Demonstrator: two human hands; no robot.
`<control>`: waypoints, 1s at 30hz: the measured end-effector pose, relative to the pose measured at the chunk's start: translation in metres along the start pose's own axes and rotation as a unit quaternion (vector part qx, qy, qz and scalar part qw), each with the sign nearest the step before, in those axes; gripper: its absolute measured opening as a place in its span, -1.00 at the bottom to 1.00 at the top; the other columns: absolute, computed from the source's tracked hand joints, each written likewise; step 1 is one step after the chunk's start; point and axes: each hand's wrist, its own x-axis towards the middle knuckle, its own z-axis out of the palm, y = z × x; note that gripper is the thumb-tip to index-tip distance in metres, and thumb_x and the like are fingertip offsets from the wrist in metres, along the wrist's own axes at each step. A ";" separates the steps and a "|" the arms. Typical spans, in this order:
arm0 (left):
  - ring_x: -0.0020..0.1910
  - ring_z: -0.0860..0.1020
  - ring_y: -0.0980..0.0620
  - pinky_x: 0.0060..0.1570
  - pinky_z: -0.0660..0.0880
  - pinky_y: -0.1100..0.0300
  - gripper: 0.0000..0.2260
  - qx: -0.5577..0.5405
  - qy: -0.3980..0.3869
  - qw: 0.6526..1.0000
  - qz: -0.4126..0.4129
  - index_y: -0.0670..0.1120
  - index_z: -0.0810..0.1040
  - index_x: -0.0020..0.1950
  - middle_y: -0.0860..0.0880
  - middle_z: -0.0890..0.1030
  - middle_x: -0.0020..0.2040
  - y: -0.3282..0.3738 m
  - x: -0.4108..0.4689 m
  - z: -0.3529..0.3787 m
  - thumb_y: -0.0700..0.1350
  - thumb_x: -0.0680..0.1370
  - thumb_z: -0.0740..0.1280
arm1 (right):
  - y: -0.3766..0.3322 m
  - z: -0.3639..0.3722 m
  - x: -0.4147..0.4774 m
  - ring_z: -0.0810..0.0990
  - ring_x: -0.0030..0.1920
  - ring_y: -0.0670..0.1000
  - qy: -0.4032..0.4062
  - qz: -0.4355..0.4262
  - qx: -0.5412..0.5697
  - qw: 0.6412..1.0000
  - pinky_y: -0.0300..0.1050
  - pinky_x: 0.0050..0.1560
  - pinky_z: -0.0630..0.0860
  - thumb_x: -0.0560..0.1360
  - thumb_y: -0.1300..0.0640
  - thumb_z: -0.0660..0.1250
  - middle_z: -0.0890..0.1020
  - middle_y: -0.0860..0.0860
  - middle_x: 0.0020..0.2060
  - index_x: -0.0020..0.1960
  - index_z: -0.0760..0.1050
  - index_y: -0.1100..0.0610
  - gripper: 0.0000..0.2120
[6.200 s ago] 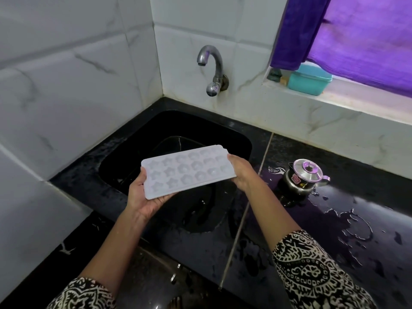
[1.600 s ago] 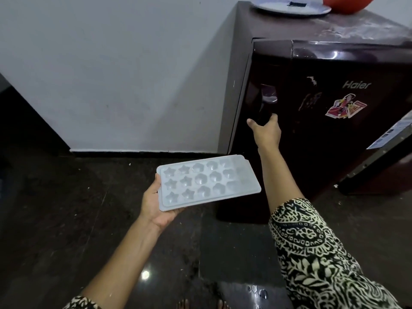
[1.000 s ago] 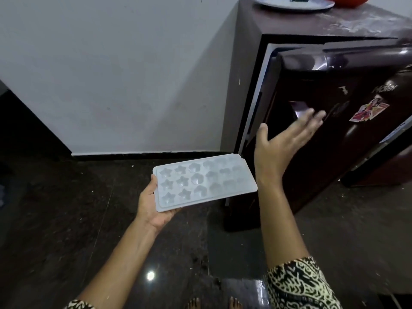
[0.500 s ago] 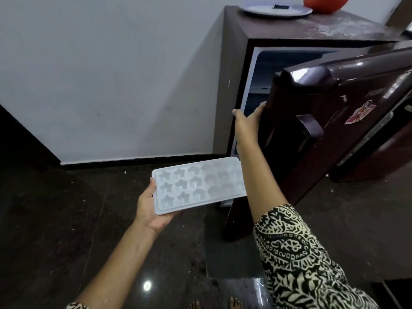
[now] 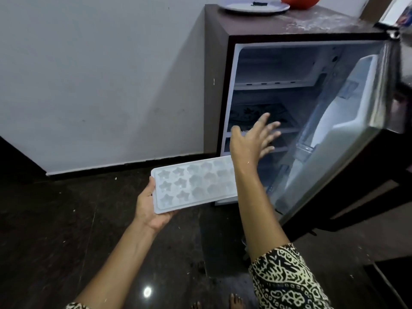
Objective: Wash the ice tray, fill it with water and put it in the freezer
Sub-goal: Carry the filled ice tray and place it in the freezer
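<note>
Dark brown casing marks the small fridge (image 5: 217,85) in the upper right of the frame. Its door (image 5: 330,157) stands wide open along the right edge, white liner facing in. At the top of the cavity sits the freezer compartment (image 5: 278,65), its mouth unobstructed and nothing visible inside.

Just left of centre, the ice tray (image 5: 191,184) is held roughly level in front of the fridge's lower corner, outside the cabinet and well below the freezer compartment. The left hand (image 5: 148,208) grips its near short end, thumb on the rim and fingers curled beneath. The right hand (image 5: 252,139) is spread wide with straight fingers, holding nothing, in the air before the middle shelves, and its forearm crosses the tray's far end. A plate (image 5: 256,6) rests on the fridge top at the upper edge.

The door is out of the way, so access looks settled. Washing and filling cannot be confirmed (the star and round cells look pale, and any water in them is too faint to tell). What is left appears to be raising the tray level into the top compartment, setting it down and closing the door.
</note>
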 end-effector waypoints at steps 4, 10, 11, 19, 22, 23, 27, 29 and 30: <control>-0.11 0.70 -0.20 -0.31 0.63 -0.11 -0.56 0.013 -0.011 1.000 -0.010 -0.15 0.55 0.18 -0.20 0.70 0.00 -0.005 0.008 0.009 0.15 0.65 0.07 | 0.021 -0.002 0.015 -0.07 0.52 0.14 -0.130 0.033 -0.059 0.989 0.26 0.44 -0.18 0.54 0.02 0.16 0.01 0.07 0.54 0.54 -0.01 0.08 -0.36; 0.13 0.61 -0.25 -0.03 0.56 -0.28 -0.54 0.022 -0.010 0.999 -0.022 -0.14 0.50 0.33 -0.23 0.63 0.19 -0.016 0.034 0.033 0.16 0.64 0.10 | 0.051 -0.026 0.041 0.44 0.23 0.10 -0.190 0.076 -0.055 0.977 0.10 0.25 0.38 0.53 -0.01 0.14 0.41 0.04 0.33 0.47 0.20 0.08 -0.47; 0.17 0.59 -0.26 0.01 0.53 -0.29 -0.53 0.024 -0.007 0.999 -0.022 -0.13 0.49 0.35 -0.22 0.62 0.22 -0.019 0.040 0.039 0.16 0.64 0.11 | 0.055 -0.030 0.049 0.45 0.20 0.09 -0.194 0.082 -0.051 0.976 0.05 0.22 0.41 0.54 0.00 0.14 0.45 0.03 0.29 0.45 0.24 0.09 -0.50; 0.04 0.66 -0.23 -0.06 0.57 -0.23 -0.55 0.024 -0.008 1.000 -0.019 -0.12 0.51 0.32 -0.20 0.66 0.13 -0.055 0.093 0.101 0.16 0.64 0.12 | 0.094 -0.066 0.133 0.47 -0.01 0.03 -0.183 0.095 0.000 0.979 -0.08 0.00 0.39 0.57 0.13 0.12 0.54 0.05 0.10 0.25 0.43 0.15 -0.71; -0.03 0.68 -0.22 -0.12 0.61 -0.20 -0.54 0.017 -0.009 1.000 -0.016 -0.12 0.50 0.33 -0.20 0.67 0.11 -0.074 0.117 0.127 0.17 0.64 0.10 | 0.107 -0.078 0.174 0.50 0.09 0.08 -0.179 0.088 0.013 0.980 -0.09 0.03 0.40 0.58 0.16 0.12 0.55 0.08 0.11 0.25 0.46 0.20 -0.70; -0.02 0.68 -0.22 -0.13 0.62 -0.20 -0.53 0.016 -0.015 1.000 -0.017 -0.12 0.50 0.34 -0.20 0.67 0.12 -0.080 0.124 0.134 0.17 0.64 0.10 | 0.111 -0.081 0.186 0.50 0.03 0.04 -0.179 0.090 0.018 0.980 -0.12 -0.03 0.38 0.58 0.16 0.12 0.54 0.04 0.05 0.24 0.46 0.18 -0.71; -0.04 0.68 -0.23 -0.18 0.63 -0.21 -0.52 0.005 -0.024 1.000 -0.015 -0.13 0.49 0.34 -0.20 0.67 0.12 -0.104 0.153 0.168 0.17 0.64 0.08 | 0.127 -0.094 0.239 0.46 -0.16 0.03 -0.179 0.094 0.016 0.979 -0.12 -0.17 0.37 0.56 0.20 0.12 0.53 0.06 -0.14 0.09 0.51 0.27 -0.75; 0.02 0.66 -0.25 -0.08 0.56 -0.28 -0.52 -0.006 -0.025 1.000 -0.015 -0.13 0.48 0.35 -0.22 0.65 0.17 -0.112 0.165 0.184 0.17 0.64 0.08 | 0.130 -0.098 0.261 0.52 -0.16 0.08 -0.181 0.089 0.021 0.979 -0.08 -0.16 0.46 0.52 0.24 0.13 0.58 0.07 -0.13 0.12 0.53 0.28 -0.73; 0.08 0.63 -0.26 -0.03 0.51 -0.31 -0.52 -0.011 -0.024 0.999 -0.018 -0.13 0.48 0.37 -0.23 0.62 0.21 -0.115 0.171 0.191 0.16 0.64 0.08 | 0.131 -0.099 0.271 0.57 -0.11 0.10 -0.183 0.088 0.023 0.979 -0.03 -0.11 0.52 0.51 0.26 0.14 0.61 0.07 -0.07 0.15 0.54 0.24 -0.71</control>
